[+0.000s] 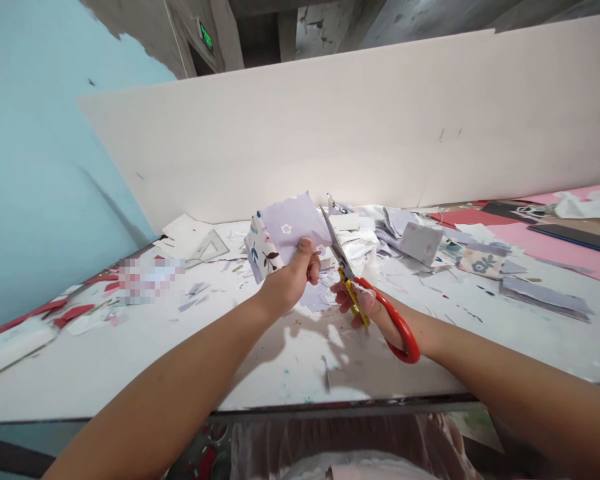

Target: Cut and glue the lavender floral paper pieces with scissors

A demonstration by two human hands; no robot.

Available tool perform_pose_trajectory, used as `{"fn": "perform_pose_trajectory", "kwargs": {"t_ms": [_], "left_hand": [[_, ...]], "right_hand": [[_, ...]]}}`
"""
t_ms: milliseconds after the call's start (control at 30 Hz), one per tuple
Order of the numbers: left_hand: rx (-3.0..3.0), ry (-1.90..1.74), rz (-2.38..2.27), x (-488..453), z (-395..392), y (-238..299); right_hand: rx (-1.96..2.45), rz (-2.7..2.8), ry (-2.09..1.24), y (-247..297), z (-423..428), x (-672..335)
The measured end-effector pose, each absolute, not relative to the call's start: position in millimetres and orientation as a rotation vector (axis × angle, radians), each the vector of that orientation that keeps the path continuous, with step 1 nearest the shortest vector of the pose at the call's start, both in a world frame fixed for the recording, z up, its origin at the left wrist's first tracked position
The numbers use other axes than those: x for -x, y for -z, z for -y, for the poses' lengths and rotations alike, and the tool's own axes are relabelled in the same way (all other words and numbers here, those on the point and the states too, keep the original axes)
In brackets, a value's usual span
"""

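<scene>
My left hand (301, 267) is closed, pinching a lavender floral-printed piece (285, 227) between thumb and fingers. A white patterned panel with dark leaves folds down on the piece's left side; whether it is cloth or paper I cannot tell. My right hand (367, 303) grips scissors (343, 260) with a red handle loop and yellow on the other handle. Their blades point up and to the left, close along the right edge of the lavender piece. Contact between blade and edge is hard to make out. Both hands are raised above the white tabletop (180, 360).
Lavender and white scraps (360, 233) lie heaped behind my hands, with a grey-lavender block-like piece (420, 243) to their right. A clear set square (210, 247) lies at the back left, red scraps (75, 313) at far left. Pink sheets (560, 250) spread at right. A white partition (330, 133) closes off the back.
</scene>
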State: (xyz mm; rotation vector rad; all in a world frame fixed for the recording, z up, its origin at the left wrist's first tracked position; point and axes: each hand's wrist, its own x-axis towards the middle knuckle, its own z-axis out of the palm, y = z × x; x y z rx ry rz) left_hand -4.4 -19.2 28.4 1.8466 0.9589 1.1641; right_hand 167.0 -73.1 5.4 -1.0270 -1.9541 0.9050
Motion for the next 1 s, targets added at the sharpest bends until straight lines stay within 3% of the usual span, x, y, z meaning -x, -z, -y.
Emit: {"fn": "perform_pose_trajectory", "kwargs": {"t_ms": [1000], "left_hand": [[-1.897,-1.113,-0.999,4.1,23.0,-28.8]], "right_hand": [[1.126,1.885,-0.92,-2.6,69.8,-162.4]]}}
